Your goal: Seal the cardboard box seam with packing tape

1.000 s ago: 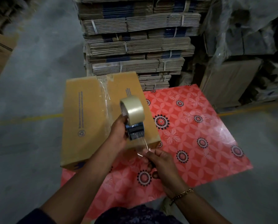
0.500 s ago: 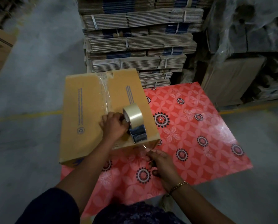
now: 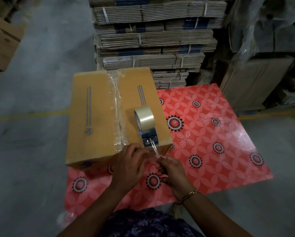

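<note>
Cardboard box (image 3: 98, 117) sitting centre-left, seam (image 3: 116, 108) already taped; tape dispenser (image 3: 146, 127) resting on top; left hand (image 3: 131, 165) and right hand (image 3: 171, 170) both pinching loose tape end (image 3: 153, 151); probably tearing off next; needs taut pull.

One cardboard box (image 3: 98, 117) lies on one red flower-patterned mat (image 3: 211, 142), with one strip of clear tape (image 3: 116, 106) running along its top seam. One tape dispenser (image 3: 146, 127) carrying one roll stands on the box. Two hands are in view, the left hand (image 3: 131, 161) and the right hand (image 3: 173, 170), and one bracelet (image 3: 188, 196) circles the right wrist. Behind stands one stack of strapped flat cardboard bundles (image 3: 153, 40); the bundles are too many and too overlapped to count. One more box (image 3: 2, 41) sits at the far left.
</note>
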Tool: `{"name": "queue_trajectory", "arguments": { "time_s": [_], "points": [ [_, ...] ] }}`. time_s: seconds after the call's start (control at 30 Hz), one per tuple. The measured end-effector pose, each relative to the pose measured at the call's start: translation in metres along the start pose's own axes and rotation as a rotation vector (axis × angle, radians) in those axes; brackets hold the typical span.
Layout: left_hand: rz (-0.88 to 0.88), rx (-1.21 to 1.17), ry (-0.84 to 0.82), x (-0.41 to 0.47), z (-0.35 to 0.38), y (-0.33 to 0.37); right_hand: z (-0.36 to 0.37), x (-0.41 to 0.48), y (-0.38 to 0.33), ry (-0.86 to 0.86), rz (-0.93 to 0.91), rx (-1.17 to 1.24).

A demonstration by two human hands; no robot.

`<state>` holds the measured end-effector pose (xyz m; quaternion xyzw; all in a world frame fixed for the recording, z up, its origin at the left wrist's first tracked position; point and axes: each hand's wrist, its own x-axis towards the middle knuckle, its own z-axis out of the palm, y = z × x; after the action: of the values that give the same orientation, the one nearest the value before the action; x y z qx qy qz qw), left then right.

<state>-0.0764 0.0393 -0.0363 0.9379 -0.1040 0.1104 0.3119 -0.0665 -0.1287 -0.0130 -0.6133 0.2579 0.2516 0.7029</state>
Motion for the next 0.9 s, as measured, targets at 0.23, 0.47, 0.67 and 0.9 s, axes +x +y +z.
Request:
{"name": "queue_trajectory", "arguments": {
  "time_s": [0.23, 0.47, 0.67, 0.9],
  "points": [
    [0.06, 0.027, 0.019, 0.008, 0.003, 0.007, -0.001, -0.001, -0.002, -0.015, -0.016, -0.036],
    [-0.038, -0.096, 0.021, 0.01, 0.004, 0.008, 0.008, -0.004, -0.006, -0.177, 0.005, 0.176],
    [-0.135, -0.286, 0.003, 0.008, 0.0, 0.003, -0.031, 0.007, -0.012, 0.035, -0.341, -0.22],
    [-0.218, -0.409, -0.005, 0.011, 0.004, 0.004, -0.048, 0.028, -0.017, -0.117, -0.619, -0.637]
  ]
}}
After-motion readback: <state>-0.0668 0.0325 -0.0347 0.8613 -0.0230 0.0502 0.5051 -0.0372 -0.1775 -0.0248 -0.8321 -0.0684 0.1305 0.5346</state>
